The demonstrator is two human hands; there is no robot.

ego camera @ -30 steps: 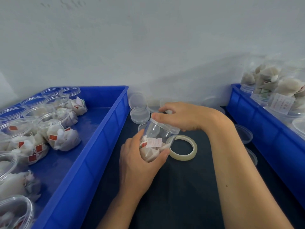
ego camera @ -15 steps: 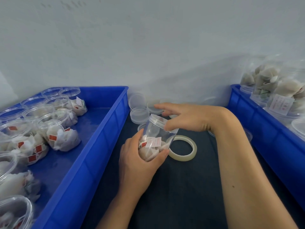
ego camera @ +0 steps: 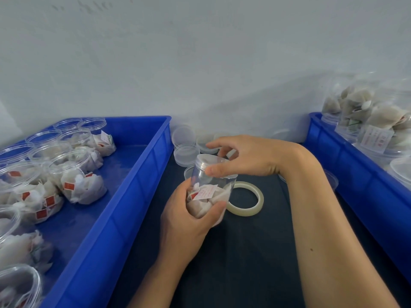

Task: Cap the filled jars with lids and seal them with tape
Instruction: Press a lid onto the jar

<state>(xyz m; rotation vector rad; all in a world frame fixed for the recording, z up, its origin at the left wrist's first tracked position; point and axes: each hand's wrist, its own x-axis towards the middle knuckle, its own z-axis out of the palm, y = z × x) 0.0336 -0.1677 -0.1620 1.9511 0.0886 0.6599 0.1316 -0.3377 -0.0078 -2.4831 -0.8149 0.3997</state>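
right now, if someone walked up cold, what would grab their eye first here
Dead centre, the left hand grips a clear jar of white sachets while the right hand pinches its lid. Just right of the jar a tape roll lies flat on the dark table. The blue tray on the left holds many open filled jars.

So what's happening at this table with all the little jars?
A person is capping jars of wrapped sachets. The left hand grips a clear jar above the dark table, while the right hand holds its lid on top. A roll of tape lies just behind, not yet used. Open filled jars wait in the blue bin on the left, and spare lids sit by the wall.
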